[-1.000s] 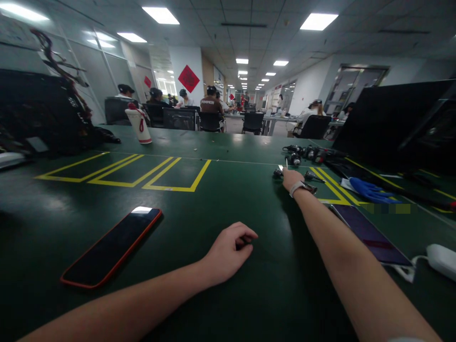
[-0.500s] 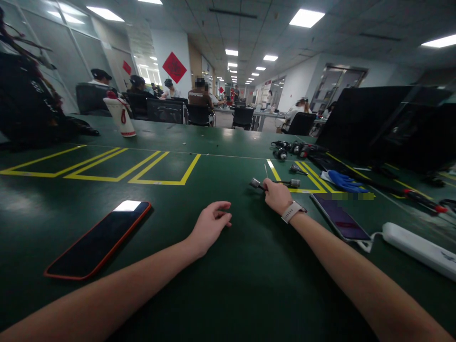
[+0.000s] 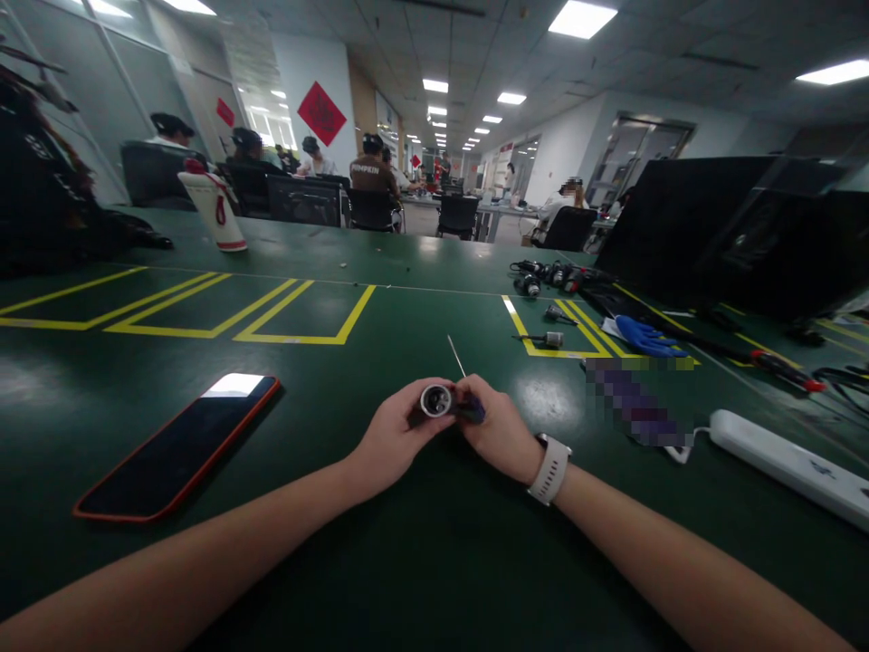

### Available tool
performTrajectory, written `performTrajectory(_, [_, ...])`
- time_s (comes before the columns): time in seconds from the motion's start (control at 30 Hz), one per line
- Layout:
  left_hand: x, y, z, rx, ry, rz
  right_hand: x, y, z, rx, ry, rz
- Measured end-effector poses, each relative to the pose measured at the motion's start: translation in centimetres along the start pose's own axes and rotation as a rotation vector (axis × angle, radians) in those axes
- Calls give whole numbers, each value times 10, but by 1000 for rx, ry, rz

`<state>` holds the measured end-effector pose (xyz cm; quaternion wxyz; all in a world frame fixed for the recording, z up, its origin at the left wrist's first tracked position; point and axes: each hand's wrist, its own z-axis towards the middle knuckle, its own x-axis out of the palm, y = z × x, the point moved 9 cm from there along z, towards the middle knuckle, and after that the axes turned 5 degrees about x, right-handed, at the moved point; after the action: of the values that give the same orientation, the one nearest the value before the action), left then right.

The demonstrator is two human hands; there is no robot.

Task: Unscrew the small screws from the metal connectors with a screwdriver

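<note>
My left hand (image 3: 394,435) grips a round metal cable connector (image 3: 435,400), its hollow end turned towards me. Pressed close beside it, my right hand (image 3: 499,430) has its fingers wrapped round a thin-shafted screwdriver (image 3: 457,357). The shaft points up and away to the left, and a dark handle end shows below the fingers. Whether the right fingers also hold the connector's rear is hidden. Two similar connectors, a nearer one (image 3: 551,340) and a farther one (image 3: 558,313), lie by the yellow tape to the right.
An orange-cased phone (image 3: 180,453) lies at left on the green table (image 3: 434,561). At right are another phone (image 3: 635,403), a white power strip (image 3: 787,453), a blue glove (image 3: 644,335) and a cluster of connectors (image 3: 543,276). A white cup-like container (image 3: 215,213) stands far left; people sit beyond.
My right hand has come back left and nearer, carrying the connector and screwdriver. My left hand, formerly holding nothing, now grips the connector. The view has shifted slightly.
</note>
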<state>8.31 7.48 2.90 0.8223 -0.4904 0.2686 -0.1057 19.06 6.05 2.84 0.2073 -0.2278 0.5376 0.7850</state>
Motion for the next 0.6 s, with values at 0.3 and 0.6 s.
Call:
performTrajectory(0.3, [-3, 2, -3, 63, 27, 281, -37, 17, -8, 28, 47, 451])
performTrajectory(0.6, [-4, 9, -2, 37, 12, 347, -56, 48, -24, 13, 167, 762])
